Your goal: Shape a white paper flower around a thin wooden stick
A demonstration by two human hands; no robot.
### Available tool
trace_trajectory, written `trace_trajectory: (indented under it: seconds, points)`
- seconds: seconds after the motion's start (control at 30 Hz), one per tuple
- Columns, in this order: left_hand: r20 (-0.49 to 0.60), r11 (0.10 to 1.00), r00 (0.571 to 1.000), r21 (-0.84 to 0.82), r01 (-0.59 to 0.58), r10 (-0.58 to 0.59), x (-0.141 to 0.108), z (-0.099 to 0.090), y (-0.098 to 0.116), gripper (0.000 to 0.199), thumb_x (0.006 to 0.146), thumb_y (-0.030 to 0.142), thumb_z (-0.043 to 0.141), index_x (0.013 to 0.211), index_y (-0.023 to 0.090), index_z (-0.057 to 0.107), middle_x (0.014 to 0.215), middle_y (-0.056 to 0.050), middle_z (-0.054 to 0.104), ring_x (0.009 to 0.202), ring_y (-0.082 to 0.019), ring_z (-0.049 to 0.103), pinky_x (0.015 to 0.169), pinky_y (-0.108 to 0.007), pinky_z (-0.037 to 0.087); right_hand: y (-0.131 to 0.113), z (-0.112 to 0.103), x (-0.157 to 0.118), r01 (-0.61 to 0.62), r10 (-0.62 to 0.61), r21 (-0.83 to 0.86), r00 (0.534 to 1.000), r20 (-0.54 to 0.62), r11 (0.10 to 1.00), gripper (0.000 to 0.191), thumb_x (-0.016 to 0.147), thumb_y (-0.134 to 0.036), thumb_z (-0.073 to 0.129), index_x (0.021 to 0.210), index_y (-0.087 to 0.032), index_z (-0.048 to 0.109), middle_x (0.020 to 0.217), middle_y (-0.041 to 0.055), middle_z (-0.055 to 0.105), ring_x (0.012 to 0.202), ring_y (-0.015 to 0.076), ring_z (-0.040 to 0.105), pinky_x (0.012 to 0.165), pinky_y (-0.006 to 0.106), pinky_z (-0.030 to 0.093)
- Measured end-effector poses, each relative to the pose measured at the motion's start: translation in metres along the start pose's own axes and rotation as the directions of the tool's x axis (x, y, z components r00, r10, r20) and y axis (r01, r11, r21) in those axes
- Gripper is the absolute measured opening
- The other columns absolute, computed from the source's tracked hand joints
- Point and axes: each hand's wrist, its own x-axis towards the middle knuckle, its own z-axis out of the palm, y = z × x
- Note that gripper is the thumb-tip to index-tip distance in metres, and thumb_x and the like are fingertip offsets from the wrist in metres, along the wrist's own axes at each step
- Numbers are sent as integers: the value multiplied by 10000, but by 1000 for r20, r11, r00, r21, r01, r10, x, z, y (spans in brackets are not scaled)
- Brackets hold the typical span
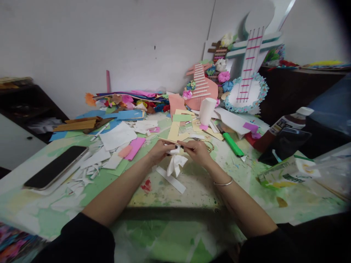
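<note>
Near the table's middle, my left hand (pixel 159 151) is closed on a piece of white paper, and my right hand (pixel 196 150) pinches the same paper from the other side. A thin tan stick (pixel 168 140) runs along the top of the fingers, between both hands. Just below them is a crumpled, petal-like white paper piece (pixel 177 165). A flat white paper strip (pixel 171 179) lies on the table under it. Gold-handled scissors (pixel 210 145) rest beside my right hand, partly hidden by it.
A phone (pixel 56 167) and paper scraps (pixel 82 173) lie left. Right are a green-handled cutter (pixel 232 144), a dark bottle (pixel 285 126) and a drink carton (pixel 287 171). A white roll (pixel 207 111) stands behind the hands, before paper guitars (pixel 203 87) against the wall.
</note>
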Motion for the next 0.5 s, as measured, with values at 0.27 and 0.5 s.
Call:
trace_trajectory:
  seconds: [0.27, 0.5]
  points:
    - [-63, 997, 996, 42, -61, 63, 5, 2, -11, 364, 552, 420, 772, 570, 83, 634, 467, 25, 477, 432, -46, 351, 434, -203, 213, -9, 6, -2, -67, 66, -155, 998, -8, 986, 279, 868, -209, 478, 1031, -223, 704, 697, 35, 673, 581, 102, 552, 552, 205, 329]
    - [-101, 996, 992, 65, -68, 75, 7, -1, -13, 310, 540, 376, 774, 598, 103, 638, 530, 3, 544, 474, -72, 423, 447, -205, 269, -13, 1, -1, -110, 114, -130, 993, 17, 985, 258, 854, -203, 496, 1013, -210, 698, 863, 51, 714, 732, 143, 628, 619, 221, 402]
